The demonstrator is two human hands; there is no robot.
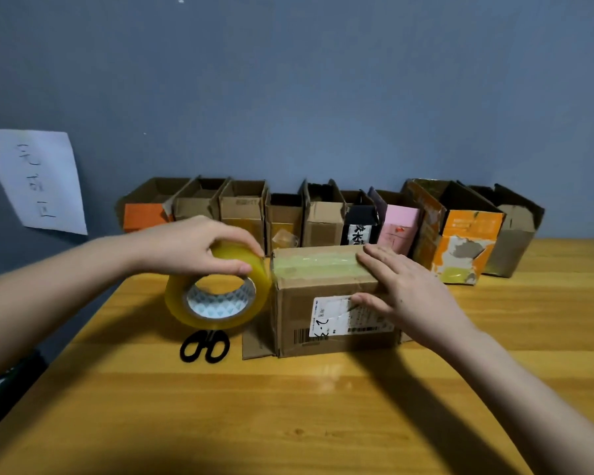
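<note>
sheet of paper (36, 181) is seen on the wall at far left | tape roll (216, 291) is gripped from above by left hand (189, 246), just left of cardboard box (323, 303) | scissors (204, 346) are lying below the roll | box is pressed on its taped top by flat right hand (408, 289), mid-table (288, 423) | open boxes (323, 214) are lined up behind

Black-handled scissors (205, 346) lie flat on the wooden table (288, 423) just below the left hand's (192, 245) grip, handles toward the viewer. Behind the grip, a row of open cartons (323, 214) stands along the blue-grey wall (323, 80). An orange-fronted one (144, 217) is at the left end. A black one (360, 224) with white lettering, a pink-fronted one (400, 231) and a torn orange one (467, 245) stand well to the right. A handwritten paper sheet (38, 180) hangs on the wall, up and left of the grip.
</note>
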